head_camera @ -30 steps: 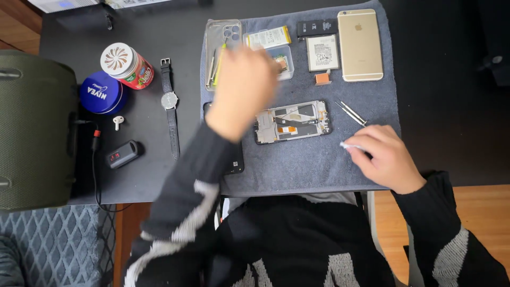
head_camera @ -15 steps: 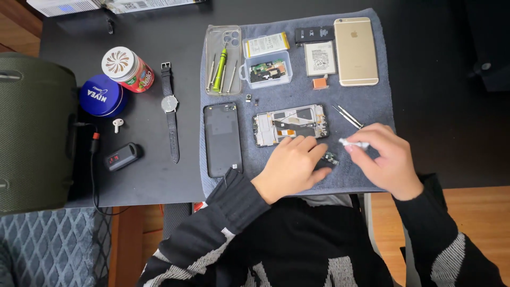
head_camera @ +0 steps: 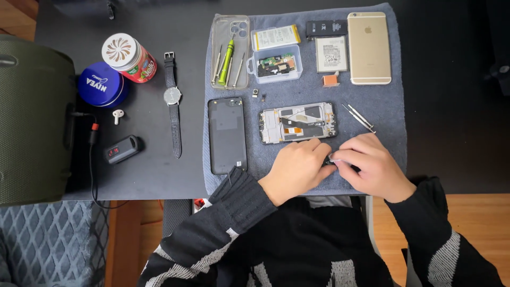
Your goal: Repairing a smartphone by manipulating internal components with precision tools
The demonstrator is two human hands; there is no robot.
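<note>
A small dark part (head_camera: 330, 159) is pinched between the left hand (head_camera: 297, 169) and the right hand (head_camera: 372, 165) — both closed on it; it is held over the grey cloth (head_camera: 388, 127), just below the opened phone frame (head_camera: 298, 122)

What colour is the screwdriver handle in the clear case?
Bright green: the screwdriver lies in the clear case, seen from the head camera.

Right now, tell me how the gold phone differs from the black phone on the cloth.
The gold phone lies at the grey cloth's far right corner; the black phone lies near its left edge. The gold one is pale and metallic, the black one dark and glossy. Both lie flat, lengthwise away from the person, untouched by the hands.
</note>
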